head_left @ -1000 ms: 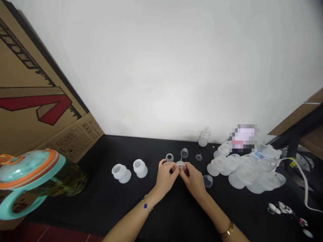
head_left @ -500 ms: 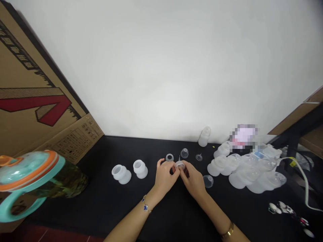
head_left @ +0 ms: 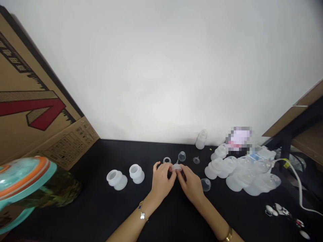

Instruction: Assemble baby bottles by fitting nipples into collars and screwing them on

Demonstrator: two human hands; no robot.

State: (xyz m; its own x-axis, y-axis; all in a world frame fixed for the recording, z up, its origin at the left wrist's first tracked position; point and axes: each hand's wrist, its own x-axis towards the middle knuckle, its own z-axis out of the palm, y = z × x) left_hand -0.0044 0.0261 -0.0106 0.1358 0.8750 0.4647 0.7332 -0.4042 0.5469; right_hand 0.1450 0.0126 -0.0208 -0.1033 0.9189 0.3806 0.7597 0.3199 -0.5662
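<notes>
Between both hands is a small white collar ring with a translucent bottle nipple (head_left: 176,166) pointing up through it. My left hand (head_left: 161,181) pinches its left side, index finger and thumb closed on it. My right hand (head_left: 191,184) grips the right side with thumb and fingers. Just behind the left fingers lies another white ring (head_left: 167,160). A clear dome cap (head_left: 182,156) and a loose clear nipple (head_left: 196,160) lie behind the hands. Beside my right hand is a second clear dome cap (head_left: 206,185).
Two open white bottle bodies (head_left: 117,179) (head_left: 137,173) stand left on the black table (head_left: 101,208). One assembled baby bottle (head_left: 201,139) stands by the wall; several more (head_left: 239,178) cluster right, near a white cable (head_left: 300,188). A large teal-lidded jug (head_left: 27,174) and a cardboard box (head_left: 73,141) are left.
The camera view has shifted a little, so everything sits slightly further left and lower. Both hands keep hold of the ring and nipple, with the fingers slightly rearranged.
</notes>
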